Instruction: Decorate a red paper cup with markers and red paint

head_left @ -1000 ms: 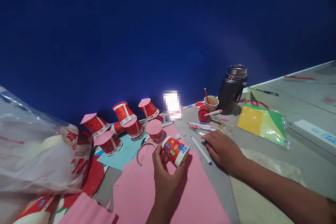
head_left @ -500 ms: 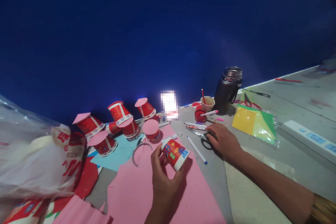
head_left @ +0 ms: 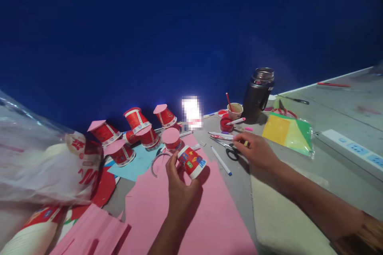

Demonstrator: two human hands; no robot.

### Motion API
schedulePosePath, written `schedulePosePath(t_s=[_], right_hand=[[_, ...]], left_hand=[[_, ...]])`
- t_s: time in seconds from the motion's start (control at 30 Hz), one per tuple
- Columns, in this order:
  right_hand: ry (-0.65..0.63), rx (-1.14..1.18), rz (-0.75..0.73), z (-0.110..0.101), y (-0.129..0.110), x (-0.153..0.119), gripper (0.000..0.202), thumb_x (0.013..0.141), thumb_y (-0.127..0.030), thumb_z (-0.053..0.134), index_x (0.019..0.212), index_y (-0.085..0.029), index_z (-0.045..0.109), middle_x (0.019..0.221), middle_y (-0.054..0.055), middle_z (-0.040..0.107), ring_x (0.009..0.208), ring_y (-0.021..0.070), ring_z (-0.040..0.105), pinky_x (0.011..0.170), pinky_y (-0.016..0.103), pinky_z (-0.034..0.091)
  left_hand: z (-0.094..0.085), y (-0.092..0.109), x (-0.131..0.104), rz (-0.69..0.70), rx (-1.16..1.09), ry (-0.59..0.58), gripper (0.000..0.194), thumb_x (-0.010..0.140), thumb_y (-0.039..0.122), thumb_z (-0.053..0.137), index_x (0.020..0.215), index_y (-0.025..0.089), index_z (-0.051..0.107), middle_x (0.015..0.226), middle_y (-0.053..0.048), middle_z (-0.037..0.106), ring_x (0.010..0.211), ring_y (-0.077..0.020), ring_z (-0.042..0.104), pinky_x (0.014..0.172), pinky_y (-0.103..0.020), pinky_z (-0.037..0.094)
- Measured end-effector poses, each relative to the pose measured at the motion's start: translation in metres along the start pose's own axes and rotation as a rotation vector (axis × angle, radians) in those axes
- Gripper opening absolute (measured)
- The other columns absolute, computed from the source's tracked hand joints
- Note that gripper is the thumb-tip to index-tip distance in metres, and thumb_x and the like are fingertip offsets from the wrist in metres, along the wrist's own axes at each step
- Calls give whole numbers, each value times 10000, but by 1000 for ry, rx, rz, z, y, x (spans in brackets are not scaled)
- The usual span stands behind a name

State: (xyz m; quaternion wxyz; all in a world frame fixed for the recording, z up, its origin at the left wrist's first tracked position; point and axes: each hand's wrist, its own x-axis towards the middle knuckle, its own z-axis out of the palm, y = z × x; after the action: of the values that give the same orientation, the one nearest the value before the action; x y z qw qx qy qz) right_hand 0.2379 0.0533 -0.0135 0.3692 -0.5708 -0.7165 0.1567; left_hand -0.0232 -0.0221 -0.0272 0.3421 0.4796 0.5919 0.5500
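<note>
My left hand (head_left: 182,191) is closed around a red paper cup (head_left: 191,162) with a gold star and blue lettering. It holds the cup tilted on its side above a large pink paper sheet (head_left: 206,211). The fingers of my right hand (head_left: 254,150) are pinched at the end of a white marker (head_left: 222,137) with red print. That marker lies over a pair of black-handled scissors (head_left: 232,153), whose handles are just below the fingertips. A blue-capped marker (head_left: 221,161) lies between the two hands.
Several red cups, most topped with pink discs (head_left: 171,136), stand back left. A plastic bag (head_left: 44,155) is at far left. A black flask (head_left: 259,97), a cup with a brush (head_left: 235,110), a red pot (head_left: 226,125), packaged coloured paper (head_left: 287,133) and a power strip (head_left: 353,149) are around.
The view has shifted, so most things sit slightly higher. My right fingers have come together at the marker's end, clear of the scissor handles. My left hand still holds the cup.
</note>
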Motion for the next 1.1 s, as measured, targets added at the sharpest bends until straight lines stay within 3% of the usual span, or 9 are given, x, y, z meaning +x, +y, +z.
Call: schedulePosePath(t_s=[0.17,0.33,0.47,0.63,0.77,0.87,1.1], right_hand=[[4,329,259,-32,3,15,133,766,-327,771,750,-197,755,634,8,712,590,174,609,573,290,417],[71,446,348,-24,24,35,462,747,-426,801,1090,-131,708,526,-50,606,440,140,511,467,270,391],[115,488,307,-7,30,56,557,736,-499,796,1139,-126,707,591,-35,636,473,124,507,474,260,398],[102,364,208,4,30,76,375,784,-442,752,1024,-162,822,706,36,741,599,174,600,577,296,454],[110,226,134,8,35,77,236,820,-401,729,899,-208,840,863,83,811,779,264,697,728,358,504],[123,171,107,9,42,73,267,891,-426,670,901,-213,831,922,107,827,832,297,726,786,398,520],[166,140,89,15,54,71,324,923,-463,636,970,-194,809,968,112,832,842,280,729,804,401,536]], left_hand=[[-2,-3,3,55,4,-4,833,729,167,715,1498,332,443,1574,-90,437,1344,-302,597,1080,-458,569],[0,-2,0,67,18,-1,775,778,276,777,1484,324,462,1554,-93,445,1330,-299,604,1065,-444,581],[0,-5,0,-20,-25,-34,827,769,326,836,1491,321,433,1552,-104,479,1295,-295,635,1035,-429,592],[-3,-10,4,-11,-26,-35,855,708,221,838,1472,310,466,1578,-106,473,1328,-303,621,1063,-415,575],[-2,-9,5,-59,-91,-79,900,709,205,813,1509,315,417,1593,-112,473,1370,-300,597,1090,-427,555],[1,-3,4,-101,-118,-80,920,679,239,820,1502,292,411,1578,-128,489,1363,-308,601,1101,-440,545],[2,1,6,-137,-181,-82,880,642,219,790,1450,275,445,1545,-138,539,1355,-322,622,1039,-406,570]])
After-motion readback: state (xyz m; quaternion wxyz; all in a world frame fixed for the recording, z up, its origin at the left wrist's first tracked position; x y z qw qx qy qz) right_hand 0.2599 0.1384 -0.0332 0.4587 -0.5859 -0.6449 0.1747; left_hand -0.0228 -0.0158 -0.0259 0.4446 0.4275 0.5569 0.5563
